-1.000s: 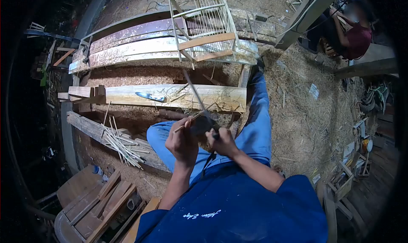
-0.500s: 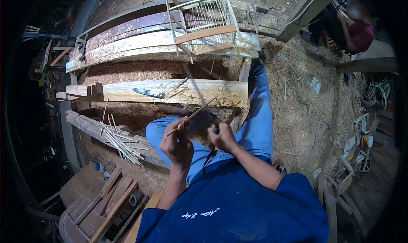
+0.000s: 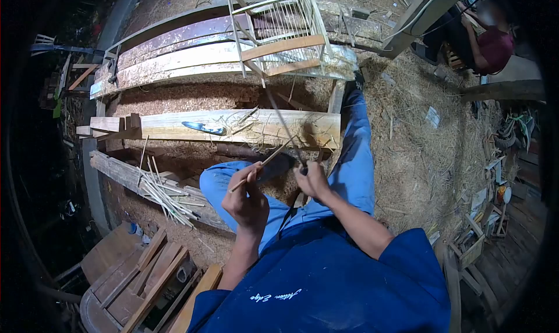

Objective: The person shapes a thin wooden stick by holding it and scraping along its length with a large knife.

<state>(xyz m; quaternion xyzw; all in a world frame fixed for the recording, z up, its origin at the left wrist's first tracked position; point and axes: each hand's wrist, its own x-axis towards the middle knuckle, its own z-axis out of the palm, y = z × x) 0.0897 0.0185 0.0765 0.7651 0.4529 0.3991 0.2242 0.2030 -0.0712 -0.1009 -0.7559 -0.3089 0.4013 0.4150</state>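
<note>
Between the fingers of my left hand [image 3: 244, 202] is a thin wooden stick [image 3: 273, 155], slanting up to the right. My right hand [image 3: 314, 183] is wrapped around the dark handle of a long, narrow-bladed knife [image 3: 283, 119]. The blade points away from me and up to the left, passing close to the stick's far end; I cannot tell whether they touch. Both hands are above my lap. Beyond them, a second knife [image 3: 202, 127] with a dark handle lies on a wooden plank [image 3: 169, 123] among shavings.
A pile of thin sticks [image 3: 169, 196] rests on a beam at the left. A slatted wooden frame [image 3: 282, 42] leans over the far bench [image 3: 174, 62]. Wooden chair parts [image 3: 116, 275] stand at lower left. At upper right sits another person [image 3: 492, 45]. Shavings cover the ground.
My right hand has moved a little to the right with the knife, and its blade now shows more clearly. My left hand has shifted slightly right, still gripping the stick.
</note>
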